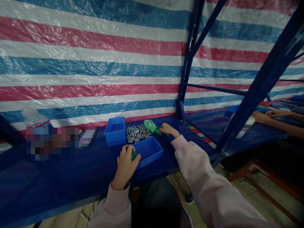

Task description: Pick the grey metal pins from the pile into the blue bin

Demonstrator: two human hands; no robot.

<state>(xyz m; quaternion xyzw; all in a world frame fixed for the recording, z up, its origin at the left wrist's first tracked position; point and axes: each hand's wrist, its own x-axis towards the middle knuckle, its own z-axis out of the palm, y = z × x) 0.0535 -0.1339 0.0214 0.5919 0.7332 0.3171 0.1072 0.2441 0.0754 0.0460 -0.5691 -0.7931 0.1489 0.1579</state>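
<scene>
The left grip [126, 160] is curled closed on a dark-green piece [134, 155], at the left end of a smooth, rectangular blue tray [148, 149]. Beyond that grip lie a loose heap of small, shiny metal cylinders [136, 134] and boxy, stacked blue bins [115, 138]. The right grip [166, 129] touches crumpled, translucent green plastic [149, 126] on its left; whether it pinches, I cannot tell.

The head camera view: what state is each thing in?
Left hand: curled around a green piece
Right hand: at the green plastic, grip unclear
Green plastic: crumpled
Metal pieces: loose, heaped together
Front blue bin: upright, open-topped
Rear blue bins: upright, apparently stacked
Bottle: upright, partly blurred out
Striped sheet: hanging, wrinkled
</scene>
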